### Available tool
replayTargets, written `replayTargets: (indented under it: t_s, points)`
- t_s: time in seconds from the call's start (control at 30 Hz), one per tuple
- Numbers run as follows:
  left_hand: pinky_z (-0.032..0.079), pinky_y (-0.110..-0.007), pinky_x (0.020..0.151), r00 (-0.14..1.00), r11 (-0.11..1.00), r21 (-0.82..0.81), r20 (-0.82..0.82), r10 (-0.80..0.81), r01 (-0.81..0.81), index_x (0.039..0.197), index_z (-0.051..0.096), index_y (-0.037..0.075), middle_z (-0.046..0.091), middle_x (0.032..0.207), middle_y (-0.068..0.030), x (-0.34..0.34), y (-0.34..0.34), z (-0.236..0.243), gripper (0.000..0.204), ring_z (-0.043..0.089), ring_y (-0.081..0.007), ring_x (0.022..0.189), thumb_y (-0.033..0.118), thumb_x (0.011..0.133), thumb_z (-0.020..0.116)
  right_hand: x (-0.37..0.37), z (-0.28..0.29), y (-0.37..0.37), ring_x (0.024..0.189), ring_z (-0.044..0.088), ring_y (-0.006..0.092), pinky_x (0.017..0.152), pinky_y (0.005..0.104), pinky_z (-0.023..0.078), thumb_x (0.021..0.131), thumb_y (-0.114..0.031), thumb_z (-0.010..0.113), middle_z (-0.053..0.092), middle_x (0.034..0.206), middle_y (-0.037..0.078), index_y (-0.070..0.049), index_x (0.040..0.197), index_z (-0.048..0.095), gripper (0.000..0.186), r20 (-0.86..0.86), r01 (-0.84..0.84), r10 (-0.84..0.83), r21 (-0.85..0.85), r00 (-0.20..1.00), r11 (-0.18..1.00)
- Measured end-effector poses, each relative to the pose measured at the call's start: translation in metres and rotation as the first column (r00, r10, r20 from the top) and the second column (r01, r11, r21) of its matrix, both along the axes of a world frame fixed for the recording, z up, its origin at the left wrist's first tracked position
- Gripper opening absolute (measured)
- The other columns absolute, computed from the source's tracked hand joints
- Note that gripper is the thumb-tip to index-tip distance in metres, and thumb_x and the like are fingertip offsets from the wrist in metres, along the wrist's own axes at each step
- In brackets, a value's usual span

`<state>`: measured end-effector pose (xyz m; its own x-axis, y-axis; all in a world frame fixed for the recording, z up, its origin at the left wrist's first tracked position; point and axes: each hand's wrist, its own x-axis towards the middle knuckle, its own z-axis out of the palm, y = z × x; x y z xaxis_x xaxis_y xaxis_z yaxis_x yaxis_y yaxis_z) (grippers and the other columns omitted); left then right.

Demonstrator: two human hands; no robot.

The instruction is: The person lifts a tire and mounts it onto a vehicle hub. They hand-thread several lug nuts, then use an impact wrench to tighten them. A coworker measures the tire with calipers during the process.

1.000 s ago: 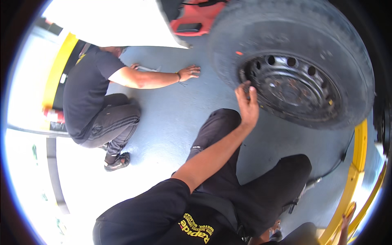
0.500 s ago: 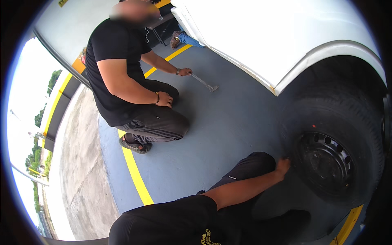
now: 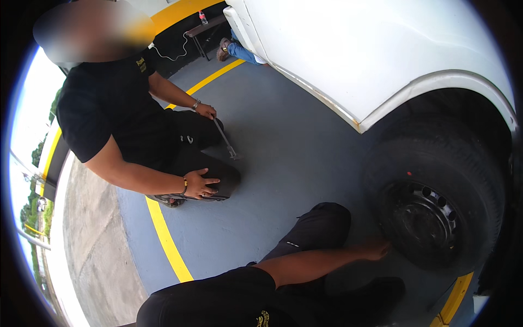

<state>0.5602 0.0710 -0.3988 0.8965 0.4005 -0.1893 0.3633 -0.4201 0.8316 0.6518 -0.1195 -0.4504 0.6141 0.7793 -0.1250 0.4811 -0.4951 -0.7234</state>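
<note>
Wheel [image 3: 425, 215] stands upright at lower right, partly under the arch, just past your left grip [image 3: 377, 250]. Nearest you: your black sleeve [image 3: 218, 294], then your bent knee [image 3: 327, 220], drawn up, likely because you are low, about level with the rim. Your forearm crosses toward the tyre's lower edge, probably as the shortest reach to it. Left grip looks curled, fingers lost in shadow; cannot tell whether it is clenched, grasping something, or touching rubber. Right grip is out of view.

Yellow bar [image 3: 455, 297] lies below the wheel; its purpose is unclear. White body panel [image 3: 381, 60] hangs above, dark inside the arch, so you cannot tell whether the hub carries the wheel.

Farther left, a co-worker [image 3: 109, 114] kneels, one hand [image 3: 206, 110] on the upper end of a metal tool [image 3: 223, 136], head pointing down, perhaps to ease its weight. Other hand [image 3: 201, 184] rests on the thigh, likely for balance.

Far back: blue-trousered legs [image 3: 242, 53] beside the panel; a small bottle [image 3: 202, 17] upright on a dark surface [image 3: 210, 25].
</note>
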Motion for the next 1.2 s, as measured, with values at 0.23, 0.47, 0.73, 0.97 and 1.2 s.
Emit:
replayTargets:
  t_s: [0.23,0.47,0.73,0.97,1.2]
  points:
    - [0.055,-0.053,0.102,0.785,0.781,0.147,-0.266,-0.56,0.607,0.141,0.066,0.005,0.073,0.127,-0.0207,-0.018,-0.001,-0.008,0.046,0.07,-0.0418,0.119,0.034,0.105,0.064,0.017,-0.028,-0.049,0.092,0.057,0.0196,0.081,0.038,0.048,0.104,-0.03,0.071,0.062,0.109,0.01,-0.002,0.134,0.06,0.042,-0.026,0.134,-0.135,-0.032,0.991,0.99]
    - [0.055,-0.052,0.106,0.733,0.776,0.116,-0.438,-0.521,0.62,0.132,0.072,0.002,0.073,0.13,-0.0179,-0.007,0.002,0.009,0.045,0.07,-0.0375,0.123,0.037,0.104,0.065,0.021,-0.041,-0.09,0.083,0.058,0.0167,0.073,0.036,0.049,0.108,-0.028,0.067,0.065,0.101,0.008,-0.003,0.128,0.065,0.032,-0.025,0.232,-0.233,-0.039,0.972,0.972]
    - [0.053,-0.05,0.109,0.767,0.784,0.068,-0.276,-0.579,0.617,0.129,0.069,0.0,0.07,0.133,-0.0193,0.002,-0.001,0.004,0.049,0.066,-0.0378,0.129,0.043,0.106,0.063,0.07,0.007,-0.16,0.073,0.06,0.0133,0.065,0.0337,0.05,0.112,-0.025,0.062,0.068,0.092,0.006,-0.003,0.122,0.071,0.025,0.133,0.256,-0.29,0.226,0.948,0.94]
    - [0.055,-0.047,0.106,0.941,0.633,-0.713,0.114,-0.318,0.3,0.125,0.071,0.006,0.072,0.128,-0.0139,0.018,-0.009,0.048,0.071,0.07,-0.0311,0.122,0.069,0.111,0.042,0.041,0.238,-0.023,0.072,0.057,0.0087,0.062,0.028,0.047,0.108,-0.011,0.067,0.066,0.086,0.001,-0.001,0.119,0.07,0.015,0.145,0.267,-0.328,0.328,0.933,0.906]
    - [0.055,-0.05,0.108,0.913,-0.287,-0.918,0.154,0.379,0.274,0.132,0.062,0.011,0.067,0.132,-0.011,0.014,-0.013,0.084,0.069,0.067,-0.0286,0.121,0.068,0.113,0.028,-0.017,0.166,0.113,0.094,0.078,0.0394,0.076,0.0491,0.061,0.101,-0.023,0.071,0.078,0.105,0.019,-0.007,0.112,0.069,0.02,0.525,0.056,-0.068,0.04,0.849,0.998]
